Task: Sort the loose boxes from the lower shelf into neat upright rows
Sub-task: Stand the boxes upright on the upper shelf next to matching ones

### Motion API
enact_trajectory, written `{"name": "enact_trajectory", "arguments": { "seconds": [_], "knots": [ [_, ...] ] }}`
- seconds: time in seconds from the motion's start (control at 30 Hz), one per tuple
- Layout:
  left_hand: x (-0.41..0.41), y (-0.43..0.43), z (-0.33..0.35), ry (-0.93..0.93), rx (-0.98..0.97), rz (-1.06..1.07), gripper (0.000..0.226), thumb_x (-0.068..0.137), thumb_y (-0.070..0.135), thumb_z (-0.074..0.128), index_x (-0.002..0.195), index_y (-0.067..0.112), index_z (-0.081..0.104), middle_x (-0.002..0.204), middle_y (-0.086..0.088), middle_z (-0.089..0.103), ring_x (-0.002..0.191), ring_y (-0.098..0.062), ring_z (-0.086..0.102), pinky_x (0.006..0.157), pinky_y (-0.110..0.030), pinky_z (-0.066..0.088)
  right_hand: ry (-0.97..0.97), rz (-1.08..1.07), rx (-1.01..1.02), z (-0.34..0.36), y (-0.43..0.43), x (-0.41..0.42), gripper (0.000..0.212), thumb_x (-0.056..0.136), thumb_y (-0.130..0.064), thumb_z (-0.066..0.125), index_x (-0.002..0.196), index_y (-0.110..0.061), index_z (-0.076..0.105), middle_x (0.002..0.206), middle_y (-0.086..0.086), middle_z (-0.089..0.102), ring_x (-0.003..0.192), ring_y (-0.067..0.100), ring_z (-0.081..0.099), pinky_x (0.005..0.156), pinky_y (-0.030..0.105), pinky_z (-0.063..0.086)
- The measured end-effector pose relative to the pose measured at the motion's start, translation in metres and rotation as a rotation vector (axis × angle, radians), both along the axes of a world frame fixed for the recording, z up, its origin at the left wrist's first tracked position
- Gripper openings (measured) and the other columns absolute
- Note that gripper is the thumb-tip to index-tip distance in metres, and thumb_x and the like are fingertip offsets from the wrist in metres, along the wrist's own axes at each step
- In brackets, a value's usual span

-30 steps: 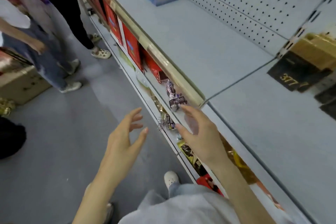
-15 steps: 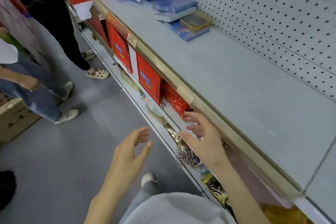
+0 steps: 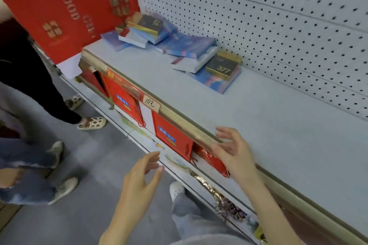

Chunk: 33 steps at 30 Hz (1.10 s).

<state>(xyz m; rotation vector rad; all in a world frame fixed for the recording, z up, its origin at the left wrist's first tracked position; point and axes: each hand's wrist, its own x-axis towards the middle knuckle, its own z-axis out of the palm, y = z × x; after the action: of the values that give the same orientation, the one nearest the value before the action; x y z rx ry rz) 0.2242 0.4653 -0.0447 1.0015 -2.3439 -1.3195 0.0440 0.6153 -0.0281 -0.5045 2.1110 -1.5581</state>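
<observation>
both grips are spread wide and nothing is held: the left grip (image 3: 139, 183) hangs over the aisle, and the right grip (image 3: 235, 153) is raised at the gold shelf edge (image 3: 187, 125). just beyond, red boxes (image 3: 173, 141) stand on the lower shelf (image 3: 233, 187). a reach is judged in hand; next, one box must be grasped. farther back, blue boxes (image 3: 189, 45) lie jumbled.

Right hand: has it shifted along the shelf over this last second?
Yes. The right hand has travelled along the gold shelf edge, away from the purple snack packets, and now sits at the red foil bag beside the red box.
</observation>
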Motion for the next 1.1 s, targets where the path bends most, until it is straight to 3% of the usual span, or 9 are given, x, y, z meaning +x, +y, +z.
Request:
{"name": "enact_trajectory", "arguments": {
  "seconds": [0.2,0.33,0.4,0.53,0.67,0.73,0.83,0.97,1.1],
  "knots": [
    [-0.071,-0.092,0.003,0.026,-0.059,-0.021,0.028,0.091,0.025,0.060,0.108,0.046,0.055,0.105,0.026,0.062,0.099,0.012,0.056,0.077,-0.001,0.039,0.034,-0.160,-0.031,-0.006,-0.086,-0.079,0.030,0.087,-0.010,0.068,0.110,-0.026,0.059,0.108,-0.005,0.064,0.087,0.003,0.062,0.072,0.009,0.046],
    [-0.112,-0.141,0.008,0.034,-0.066,-0.054,0.024,0.091,0.025,0.059,0.112,0.037,0.058,0.106,0.022,0.063,0.100,0.008,0.058,0.084,-0.009,0.044,-0.102,-0.245,-0.036,-0.014,-0.138,-0.119,0.028,0.087,-0.015,0.068,0.112,-0.025,0.058,0.108,0.002,0.065,0.097,0.016,0.063,0.093,0.038,0.050],
    [-0.130,-0.162,0.009,0.030,-0.101,-0.107,0.024,0.092,0.027,0.059,0.115,0.034,0.058,0.106,0.018,0.062,0.100,0.005,0.057,0.086,-0.010,0.044,-0.190,-0.310,-0.065,-0.017,-0.160,-0.133,0.028,0.088,-0.016,0.067,0.114,-0.021,0.057,0.103,0.003,0.066,0.096,0.020,0.065,0.099,0.044,0.048],
    [-0.167,-0.195,0.008,0.034,-0.084,-0.181,0.026,0.091,0.027,0.060,0.117,0.029,0.058,0.109,0.016,0.060,0.100,0.008,0.055,0.079,-0.006,0.041,-0.350,-0.450,-0.208,-0.019,-0.203,-0.153,0.029,0.092,-0.009,0.062,0.118,-0.010,0.051,0.092,0.002,0.063,0.091,0.019,0.062,0.099,0.037,0.048],
    [-0.200,-0.224,0.005,0.024,0.006,-0.285,0.024,0.091,0.029,0.058,0.115,0.036,0.057,0.115,0.017,0.057,0.103,0.007,0.056,0.083,-0.011,0.045,-0.482,-0.610,-0.312,-0.015,-0.242,-0.169,0.006,0.093,-0.009,0.060,0.089,-0.012,0.057,0.084,0.005,0.058,0.082,0.021,0.061,0.086,0.035,0.054],
    [-0.211,-0.239,0.006,0.042,0.080,-0.314,0.024,0.091,0.026,0.060,0.114,0.032,0.059,0.116,0.015,0.058,0.102,0.007,0.056,0.081,-0.004,0.042,-0.457,-0.681,-0.284,-0.016,-0.253,-0.173,0.009,0.093,-0.009,0.061,0.085,-0.012,0.057,0.082,0.007,0.055,0.080,0.018,0.059,0.078,0.032,0.057],
    [-0.224,-0.268,0.012,0.026,0.127,-0.390,0.028,0.091,0.028,0.059,0.118,0.031,0.057,0.116,0.015,0.057,0.101,0.008,0.055,0.075,0.002,0.039,-0.372,-0.736,-0.230,-0.016,-0.260,-0.166,0.006,0.094,-0.008,0.057,0.098,-0.004,0.060,0.092,0.005,0.061,0.083,0.014,0.062,0.069,0.026,0.059],
    [-0.242,-0.299,0.021,0.083,0.189,-0.438,0.029,0.090,0.022,0.061,0.115,0.033,0.052,0.111,0.015,0.059,0.094,0.015,0.056,0.073,0.001,0.040,-0.190,-0.836,-0.145,-0.012,-0.252,-0.148,0.011,0.097,-0.005,0.047,0.101,-0.006,0.058,0.097,0.003,0.062,0.085,0.011,0.060,0.068,0.029,0.056],
    [-0.262,-0.309,0.025,0.133,0.212,-0.478,0.029,0.089,0.018,0.062,0.113,0.030,0.053,0.108,0.009,0.063,0.088,0.012,0.059,0.071,-0.001,0.042,0.011,-0.917,0.040,0.005,-0.233,-0.128,0.015,0.101,-0.012,0.042,0.107,-0.009,0.055,0.102,0.004,0.063,0.093,0.024,0.061,0.071,0.039,0.056]
  ]
}}
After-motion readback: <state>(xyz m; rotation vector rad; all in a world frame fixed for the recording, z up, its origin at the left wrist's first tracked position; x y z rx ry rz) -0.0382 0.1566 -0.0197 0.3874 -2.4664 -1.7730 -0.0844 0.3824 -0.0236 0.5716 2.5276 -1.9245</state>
